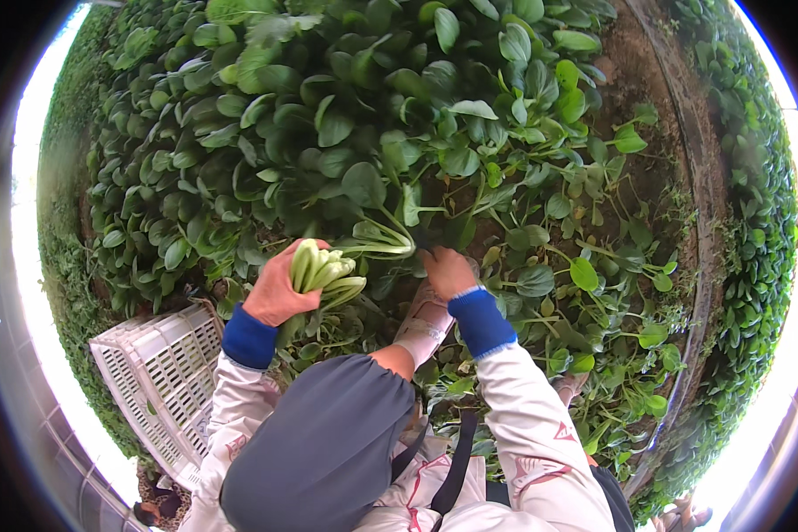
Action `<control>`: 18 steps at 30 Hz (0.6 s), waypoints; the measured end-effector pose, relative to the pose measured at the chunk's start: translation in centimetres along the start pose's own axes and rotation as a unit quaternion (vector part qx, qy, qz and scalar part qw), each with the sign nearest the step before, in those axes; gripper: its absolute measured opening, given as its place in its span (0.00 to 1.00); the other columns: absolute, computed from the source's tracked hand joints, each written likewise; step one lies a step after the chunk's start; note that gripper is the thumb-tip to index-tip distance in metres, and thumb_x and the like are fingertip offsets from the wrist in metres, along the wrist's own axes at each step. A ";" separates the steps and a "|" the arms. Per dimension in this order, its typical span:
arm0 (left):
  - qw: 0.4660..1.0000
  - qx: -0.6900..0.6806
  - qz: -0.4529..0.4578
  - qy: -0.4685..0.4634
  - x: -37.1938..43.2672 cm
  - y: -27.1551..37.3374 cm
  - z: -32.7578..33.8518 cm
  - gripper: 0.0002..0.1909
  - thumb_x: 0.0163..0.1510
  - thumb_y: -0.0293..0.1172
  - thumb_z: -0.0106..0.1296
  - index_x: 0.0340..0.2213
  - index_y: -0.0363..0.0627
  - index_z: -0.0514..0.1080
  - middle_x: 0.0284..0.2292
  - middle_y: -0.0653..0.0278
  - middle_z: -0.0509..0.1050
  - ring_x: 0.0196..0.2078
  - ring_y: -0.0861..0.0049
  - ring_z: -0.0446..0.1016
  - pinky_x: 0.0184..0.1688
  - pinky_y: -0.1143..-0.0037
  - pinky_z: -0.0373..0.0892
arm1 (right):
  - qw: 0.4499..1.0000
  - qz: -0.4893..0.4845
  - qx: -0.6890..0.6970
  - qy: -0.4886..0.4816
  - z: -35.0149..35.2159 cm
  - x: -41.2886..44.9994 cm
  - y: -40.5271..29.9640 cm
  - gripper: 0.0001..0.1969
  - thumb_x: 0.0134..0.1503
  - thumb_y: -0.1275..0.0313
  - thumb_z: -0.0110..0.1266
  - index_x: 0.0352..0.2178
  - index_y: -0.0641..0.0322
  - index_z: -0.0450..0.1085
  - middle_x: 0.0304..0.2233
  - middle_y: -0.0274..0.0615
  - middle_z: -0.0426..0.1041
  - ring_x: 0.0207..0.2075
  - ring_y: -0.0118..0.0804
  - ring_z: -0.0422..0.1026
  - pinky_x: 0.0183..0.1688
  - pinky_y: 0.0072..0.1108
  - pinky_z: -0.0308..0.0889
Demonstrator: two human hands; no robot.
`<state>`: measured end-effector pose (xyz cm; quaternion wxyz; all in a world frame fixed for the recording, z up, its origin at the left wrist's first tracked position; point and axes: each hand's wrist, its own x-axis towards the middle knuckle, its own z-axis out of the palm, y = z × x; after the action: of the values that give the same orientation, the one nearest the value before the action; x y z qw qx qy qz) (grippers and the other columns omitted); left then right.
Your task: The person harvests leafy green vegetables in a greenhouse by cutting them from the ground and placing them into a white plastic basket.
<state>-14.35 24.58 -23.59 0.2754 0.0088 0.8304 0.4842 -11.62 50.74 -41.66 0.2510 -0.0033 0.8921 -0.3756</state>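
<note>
My left hand (276, 284) is closed around a bunch of pak choi (326, 269), its pale stem ends turned up toward me. The leaves of that bunch are mostly hidden beneath the hand and stems. Just to the right, a single pak choi plant (389, 245) leans over with its pale base toward my right hand (449, 272). That hand is curled close by the plant's base, low over the soil. Its fingertips are in dark shadow, so I cannot tell what they grip.
Dense pak choi (319, 106) fills the bed ahead. At left stand white slatted plastic crates (166, 379), nested together. Loose leaves and small plants (592, 332) cover the ground at right, beside a dark strip (698, 159) along a path. My shoe (429, 312) is between the hands.
</note>
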 end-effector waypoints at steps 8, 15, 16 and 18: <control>0.977 -0.210 0.025 -0.014 -4.7 1.2 -4.0 0.28 0.40 0.17 0.52 0.48 0.38 0.66 0.39 0.68 0.72 0.42 0.85 0.69 0.48 0.81 0.64 | 0.884 0.022 0.465 0.037 -4.9 -2.6 -11.2 0.24 0.55 0.57 0.55 0.48 0.61 0.66 0.32 0.35 0.71 0.33 0.26 0.68 0.37 0.19 0.64; 0.953 -0.293 0.043 0.057 -6.8 -5.7 -5.8 0.30 0.44 0.24 0.51 0.52 0.35 0.62 0.45 0.61 0.72 0.45 0.77 0.71 0.49 0.75 0.66 | 0.921 -0.112 0.369 0.059 -6.1 -2.6 -17.3 0.16 0.48 0.71 0.64 0.38 0.63 0.70 0.28 0.29 0.72 0.29 0.19 0.67 0.32 0.15 0.65; 0.935 -0.351 0.034 0.038 -7.7 -5.6 -6.2 0.32 0.45 0.27 0.51 0.53 0.34 0.61 0.47 0.60 0.70 0.43 0.77 0.71 0.46 0.76 0.69 | 0.934 -0.148 0.314 0.083 -7.5 -2.8 -18.8 0.14 0.48 0.70 0.64 0.36 0.63 0.71 0.26 0.30 0.72 0.27 0.19 0.66 0.31 0.16 0.64; 0.880 -0.471 0.058 0.023 -9.4 -3.8 -6.4 0.33 0.45 0.30 0.50 0.54 0.34 0.59 0.50 0.58 0.67 0.42 0.78 0.71 0.44 0.76 0.70 | 0.955 -0.183 0.205 0.109 -11.3 -3.4 -21.8 0.12 0.49 0.68 0.63 0.32 0.63 0.73 0.23 0.31 0.72 0.25 0.20 0.66 0.28 0.16 0.63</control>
<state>-8.35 14.83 -19.99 0.1989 -0.0854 0.5085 0.8334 -17.75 43.30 -18.85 0.0750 -0.0739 0.8021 -0.5878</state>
